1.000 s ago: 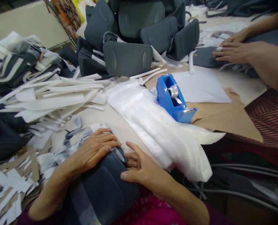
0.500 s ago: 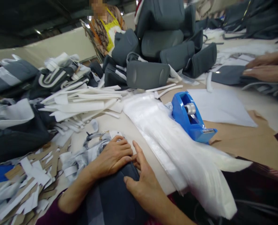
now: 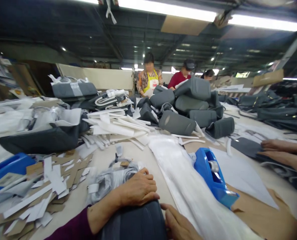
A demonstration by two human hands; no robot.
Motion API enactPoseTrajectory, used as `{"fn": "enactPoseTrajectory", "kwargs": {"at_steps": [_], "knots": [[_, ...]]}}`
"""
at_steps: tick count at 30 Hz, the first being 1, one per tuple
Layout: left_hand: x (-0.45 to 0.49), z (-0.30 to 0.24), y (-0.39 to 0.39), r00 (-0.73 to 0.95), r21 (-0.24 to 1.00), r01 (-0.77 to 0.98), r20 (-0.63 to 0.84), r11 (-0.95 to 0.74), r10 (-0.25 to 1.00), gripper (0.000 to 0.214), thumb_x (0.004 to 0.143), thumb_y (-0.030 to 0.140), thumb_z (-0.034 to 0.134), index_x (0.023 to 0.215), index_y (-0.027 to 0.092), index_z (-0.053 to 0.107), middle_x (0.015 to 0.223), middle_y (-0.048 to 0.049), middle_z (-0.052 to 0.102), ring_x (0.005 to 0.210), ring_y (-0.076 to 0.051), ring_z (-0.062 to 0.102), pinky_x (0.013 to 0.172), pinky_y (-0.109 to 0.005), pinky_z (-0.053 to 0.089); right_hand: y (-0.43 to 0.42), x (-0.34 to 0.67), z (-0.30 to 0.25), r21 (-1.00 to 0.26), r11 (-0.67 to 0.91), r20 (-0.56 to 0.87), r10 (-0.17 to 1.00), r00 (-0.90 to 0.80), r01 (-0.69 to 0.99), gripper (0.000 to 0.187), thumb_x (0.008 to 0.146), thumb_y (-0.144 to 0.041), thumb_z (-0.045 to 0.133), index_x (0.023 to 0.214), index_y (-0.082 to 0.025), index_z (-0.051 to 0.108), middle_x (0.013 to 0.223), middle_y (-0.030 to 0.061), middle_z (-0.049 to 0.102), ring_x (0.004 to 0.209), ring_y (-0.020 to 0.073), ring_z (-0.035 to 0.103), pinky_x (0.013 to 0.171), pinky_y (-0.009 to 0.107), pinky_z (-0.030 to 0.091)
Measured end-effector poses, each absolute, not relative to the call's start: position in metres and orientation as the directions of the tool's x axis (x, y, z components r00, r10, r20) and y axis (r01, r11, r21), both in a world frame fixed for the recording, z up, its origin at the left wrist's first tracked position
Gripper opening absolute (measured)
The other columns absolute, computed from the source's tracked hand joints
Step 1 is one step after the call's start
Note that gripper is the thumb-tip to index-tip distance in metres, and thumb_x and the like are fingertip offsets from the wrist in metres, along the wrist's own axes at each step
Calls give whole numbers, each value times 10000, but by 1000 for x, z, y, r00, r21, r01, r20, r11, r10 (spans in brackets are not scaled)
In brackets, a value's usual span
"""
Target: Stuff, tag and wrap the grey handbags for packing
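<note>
A dark blue-grey handbag (image 3: 142, 221) lies before me at the bottom of the head view, its handles wrapped in clear plastic (image 3: 105, 181). My left hand (image 3: 139, 188) is closed over the bag's top edge, fingers curled around it and fingertips partly hidden. At the bag's right side, my right hand (image 3: 180, 222) has its fingers stretched out against the edge; its lower part is cut off by the frame. To the right of the bag runs a long stack of white padding sheets (image 3: 181, 176).
A blue tape dispenser (image 3: 210, 176) stands right of the sheets, by brown paper (image 3: 268, 213). Paper and card scraps (image 3: 45, 190) cover the left, near another blue dispenser (image 3: 10, 170). Grey bags (image 3: 177, 122) are piled behind. A co-worker's hands (image 3: 276, 148) work at right; several people stand beyond.
The view has tilted up, showing ceiling lights and more people. My right hand has moved down along the bag's side, away from my left hand, which stays on the top edge.
</note>
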State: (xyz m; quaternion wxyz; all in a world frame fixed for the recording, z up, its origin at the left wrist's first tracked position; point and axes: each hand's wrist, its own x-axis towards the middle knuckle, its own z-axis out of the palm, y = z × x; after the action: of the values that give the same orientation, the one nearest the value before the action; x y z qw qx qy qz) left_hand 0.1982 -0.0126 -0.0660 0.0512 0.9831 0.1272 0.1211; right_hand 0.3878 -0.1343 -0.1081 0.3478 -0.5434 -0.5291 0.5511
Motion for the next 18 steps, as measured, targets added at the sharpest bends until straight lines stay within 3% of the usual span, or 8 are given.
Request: {"fn": "enactPoseTrajectory", "kwargs": {"at_steps": [2, 4, 6, 9, 13, 18], "knots": [[196, -69, -12, 931, 118, 231, 262, -966, 254, 387, 953, 442, 449, 669, 188, 517, 680, 4, 630, 707, -155, 514, 802, -360, 309, -121, 395, -74, -919, -126, -190, 971, -142, 373, 420, 801, -549, 581, 1020, -214, 710, 734, 75, 688, 811, 278, 657, 778, 397, 487], [195, -73, -11, 921, 101, 228, 301, -968, 249, 408, 943, 475, 456, 659, 189, 520, 667, 1, 636, 696, -158, 519, 789, -361, 314, -91, 388, -32, -836, 58, -3, 994, -109, 546, 301, 840, -431, 555, 983, -217, 711, 869, 86, 713, 883, 268, 645, 823, 383, 464], [193, -77, -11, 911, 94, 225, 333, -970, 244, 420, 936, 492, 461, 650, 191, 522, 661, 0, 644, 690, -158, 524, 790, -363, 324, -46, 365, 3, -689, 238, 172, 971, -165, 684, 252, 873, -307, 500, 1000, -211, 696, 921, 77, 713, 882, 242, 635, 828, 361, 447], [193, -85, -9, 900, 100, 236, 353, -967, 257, 451, 925, 523, 463, 619, 195, 515, 645, -5, 653, 667, -158, 533, 780, -371, 352, 33, 305, 26, -384, 407, 270, 908, -320, 829, 241, 866, -173, 478, 990, -190, 684, 967, 85, 697, 900, 219, 620, 799, 317, 433], [194, -100, -4, 905, 63, 260, 332, -964, 266, 426, 881, 558, 508, 636, 212, 542, 688, -17, 682, 686, -178, 576, 773, -413, 407, 119, 218, 9, 22, 414, 261, 876, -405, 910, 279, 826, -50, 476, 1033, -111, 652, 1065, 164, 644, 1015, 241, 568, 797, 312, 429], [198, -124, 7, 890, -59, 329, 353, -943, 288, 381, 898, 493, 455, 620, 305, 636, 696, -49, 670, 664, -215, 611, 640, -439, 452, 166, 166, -16, 91, 358, 256, 893, -369, 929, 298, 822, 11, 428, 1038, 1, 634, 1048, 240, 610, 1032, 284, 548, 820, 385, 419]]}}
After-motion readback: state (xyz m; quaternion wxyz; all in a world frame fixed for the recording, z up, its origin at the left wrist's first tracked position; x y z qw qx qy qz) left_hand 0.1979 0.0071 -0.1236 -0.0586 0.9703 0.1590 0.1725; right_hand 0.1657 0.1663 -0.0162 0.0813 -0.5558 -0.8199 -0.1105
